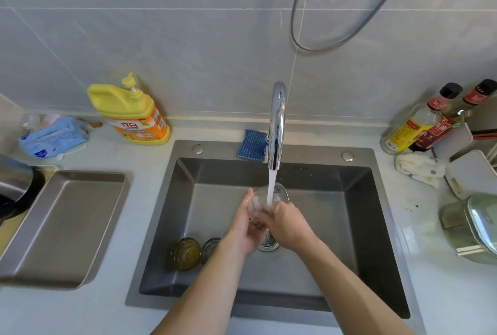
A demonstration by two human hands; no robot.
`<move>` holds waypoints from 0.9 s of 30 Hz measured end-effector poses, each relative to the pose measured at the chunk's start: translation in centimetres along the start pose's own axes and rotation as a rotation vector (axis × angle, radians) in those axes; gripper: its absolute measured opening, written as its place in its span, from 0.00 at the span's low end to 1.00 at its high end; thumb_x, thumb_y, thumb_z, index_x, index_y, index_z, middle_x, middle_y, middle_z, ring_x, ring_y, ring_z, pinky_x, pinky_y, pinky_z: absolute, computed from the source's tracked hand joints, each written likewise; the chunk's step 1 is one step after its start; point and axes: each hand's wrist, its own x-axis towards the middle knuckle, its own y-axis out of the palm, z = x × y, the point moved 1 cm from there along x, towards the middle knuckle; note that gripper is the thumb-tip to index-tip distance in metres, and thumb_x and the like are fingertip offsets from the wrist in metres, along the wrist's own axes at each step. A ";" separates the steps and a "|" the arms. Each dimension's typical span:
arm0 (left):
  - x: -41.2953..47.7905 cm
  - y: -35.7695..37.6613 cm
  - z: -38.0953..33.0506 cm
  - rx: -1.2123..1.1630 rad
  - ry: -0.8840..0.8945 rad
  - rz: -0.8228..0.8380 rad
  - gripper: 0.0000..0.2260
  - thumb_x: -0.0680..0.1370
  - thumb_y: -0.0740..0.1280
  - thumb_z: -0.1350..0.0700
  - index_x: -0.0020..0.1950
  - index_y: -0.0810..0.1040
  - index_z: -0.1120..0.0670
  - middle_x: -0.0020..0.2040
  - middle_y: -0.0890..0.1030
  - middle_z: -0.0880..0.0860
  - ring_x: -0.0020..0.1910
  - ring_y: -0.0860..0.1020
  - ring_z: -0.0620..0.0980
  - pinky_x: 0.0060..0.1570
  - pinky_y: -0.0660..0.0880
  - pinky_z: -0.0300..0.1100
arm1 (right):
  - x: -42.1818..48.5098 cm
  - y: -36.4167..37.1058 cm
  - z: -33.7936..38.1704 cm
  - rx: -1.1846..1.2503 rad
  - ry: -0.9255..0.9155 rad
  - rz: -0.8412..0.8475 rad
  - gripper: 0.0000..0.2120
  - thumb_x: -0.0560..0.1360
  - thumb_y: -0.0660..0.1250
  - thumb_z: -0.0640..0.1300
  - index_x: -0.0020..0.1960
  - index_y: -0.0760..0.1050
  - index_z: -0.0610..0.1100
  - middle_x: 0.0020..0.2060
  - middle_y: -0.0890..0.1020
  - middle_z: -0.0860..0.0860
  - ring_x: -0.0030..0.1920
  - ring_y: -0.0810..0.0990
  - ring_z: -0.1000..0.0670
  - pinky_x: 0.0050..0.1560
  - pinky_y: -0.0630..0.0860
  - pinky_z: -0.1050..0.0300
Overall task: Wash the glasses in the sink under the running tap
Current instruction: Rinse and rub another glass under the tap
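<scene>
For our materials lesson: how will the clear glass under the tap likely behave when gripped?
Probably slippery: the clear glass is wet under the water stream. Likely fragile, looking thin and see-through, so gripping with the left hand and right hand seems sensible. Rounded, it might roll if laid sideways.

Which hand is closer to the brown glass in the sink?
Left. The left hand, holding a clear glass, is up and right of the amber ribbed glass; the right hand is farther right, beyond it.
</scene>
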 end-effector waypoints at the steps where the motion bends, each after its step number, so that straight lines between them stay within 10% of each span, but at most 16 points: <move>1: 0.1 0.2 0.2 -0.014 0.001 -0.001 0.25 0.80 0.67 0.37 0.47 0.89 0.59 0.46 0.87 0.58 0.42 0.85 0.53 0.48 0.82 0.44 | 0.1 0.5 0.4 0.179 0.082 -0.074 0.13 0.79 0.67 0.57 0.47 0.83 0.48 0.40 0.86 0.52 0.46 0.85 0.46 0.52 0.80 0.51; 5: 0.1 0.5 -0.2 -0.040 0.061 -0.083 0.23 0.75 0.74 0.37 0.52 0.86 0.57 0.46 0.87 0.58 0.45 0.87 0.55 0.45 0.82 0.48 | -0.1 1.8 0.0 0.599 0.162 -0.113 0.17 0.73 0.73 0.60 0.45 0.85 0.45 0.40 0.88 0.48 0.44 0.87 0.50 0.54 0.82 0.42; 10: 0.1 -1.3 -1.0 0.097 0.087 -0.244 0.25 0.76 0.73 0.38 0.62 0.81 0.56 0.51 0.87 0.61 0.42 0.87 0.58 0.37 0.83 0.48 | -0.6 1.5 -2.3 -0.147 -0.065 0.140 0.16 0.83 0.59 0.61 0.61 0.82 0.58 0.59 0.84 0.54 0.64 0.78 0.52 0.79 0.52 0.41; 14: -0.2 -1.1 -0.5 0.074 0.052 -0.134 0.27 0.78 0.71 0.39 0.57 0.85 0.63 0.47 0.87 0.62 0.43 0.86 0.58 0.53 0.82 0.50 | -0.6 2.1 -1.1 0.423 0.034 -0.066 0.11 0.80 0.69 0.50 0.43 0.85 0.46 0.37 0.87 0.53 0.42 0.85 0.52 0.54 0.79 0.52; 17: -0.5 -0.6 -1.0 0.080 0.081 -0.162 0.33 0.71 0.76 0.35 0.61 0.84 0.63 0.51 0.87 0.64 0.48 0.87 0.60 0.51 0.83 0.52 | -1.1 2.6 -0.8 0.770 0.093 -0.068 0.06 0.79 0.72 0.47 0.52 0.86 0.46 0.45 0.89 0.50 0.51 0.88 0.48 0.60 0.81 0.44; 23: -1.3 -0.7 -2.0 0.117 -0.027 -0.176 0.27 0.76 0.72 0.35 0.57 0.84 0.60 0.43 0.86 0.59 0.35 0.83 0.53 0.36 0.83 0.45 | -1.3 1.9 -1.9 -0.194 -0.211 -0.010 0.11 0.84 0.63 0.53 0.62 0.80 0.57 0.53 0.86 0.57 0.58 0.82 0.53 0.81 0.43 0.37; 27: -1.6 -0.6 -1.3 0.094 0.000 -0.153 0.22 0.82 0.66 0.42 0.58 0.84 0.61 0.45 0.87 0.61 0.39 0.85 0.55 0.40 0.85 0.49 | -1.4 1.2 0.1 0.379 -0.015 -0.206 0.04 0.78 0.73 0.46 0.45 0.84 0.47 0.37 0.87 0.52 0.39 0.84 0.51 0.52 0.80 0.52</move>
